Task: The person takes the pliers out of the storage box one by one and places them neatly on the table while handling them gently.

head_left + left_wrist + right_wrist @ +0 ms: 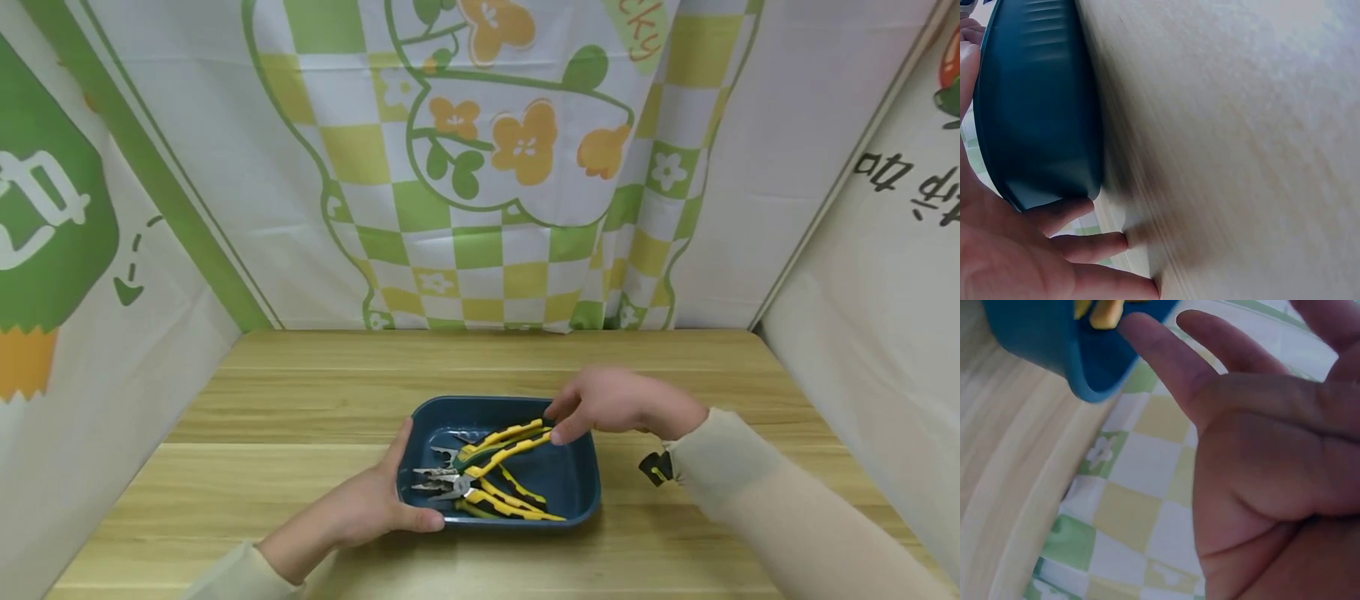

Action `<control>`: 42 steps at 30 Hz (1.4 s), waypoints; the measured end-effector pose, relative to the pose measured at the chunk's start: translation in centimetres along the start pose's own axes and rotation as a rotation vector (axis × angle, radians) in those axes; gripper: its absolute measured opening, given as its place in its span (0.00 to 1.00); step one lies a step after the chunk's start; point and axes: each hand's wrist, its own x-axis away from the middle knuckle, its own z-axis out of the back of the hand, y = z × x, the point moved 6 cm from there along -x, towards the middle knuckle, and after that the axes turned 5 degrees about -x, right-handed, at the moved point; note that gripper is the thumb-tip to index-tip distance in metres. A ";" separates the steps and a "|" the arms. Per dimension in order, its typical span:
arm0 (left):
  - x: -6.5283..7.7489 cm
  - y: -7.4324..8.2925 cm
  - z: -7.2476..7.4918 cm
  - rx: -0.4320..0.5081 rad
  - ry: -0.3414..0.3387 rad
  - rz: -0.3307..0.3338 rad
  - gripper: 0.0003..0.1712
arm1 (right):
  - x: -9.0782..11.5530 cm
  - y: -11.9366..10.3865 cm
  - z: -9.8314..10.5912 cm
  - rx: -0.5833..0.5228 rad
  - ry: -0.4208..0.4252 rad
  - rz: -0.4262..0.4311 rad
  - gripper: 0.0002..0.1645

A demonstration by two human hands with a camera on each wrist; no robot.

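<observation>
On the table (pixel 300 408), a blue tray (pixel 576 483) holds pliers (pixel 462 483).

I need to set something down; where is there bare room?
On the table, between the blue tray and the checked cloth, and left of the left hand. Inside the tray, a small bare patch lies right of the pliers. Crowded: the tray's left and middle, with pliers; its back right corner, by the right hand.

The head camera looks forward and down over the worktop (pixel 285 392) to the checked cloth (pixel 480 250). The left wrist camera sits low and close, tipped sideways along the tray (pixel 1038 112); the right, also near, is tilted toward tray and cloth, which the head view shares.
</observation>
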 end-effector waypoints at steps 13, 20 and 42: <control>-0.1 -0.1 0.0 -0.016 0.002 -0.003 0.84 | -2.2 0.2 -2.3 0.151 0.065 -0.054 0.14; -0.1 -0.1 0.1 -0.013 0.015 -0.014 0.84 | -3.3 -0.5 -3.1 0.259 0.069 -0.023 0.08; -0.1 -0.2 -0.1 0.015 -0.007 -0.004 0.83 | -1.2 -7.2 -5.7 0.967 0.172 0.115 0.17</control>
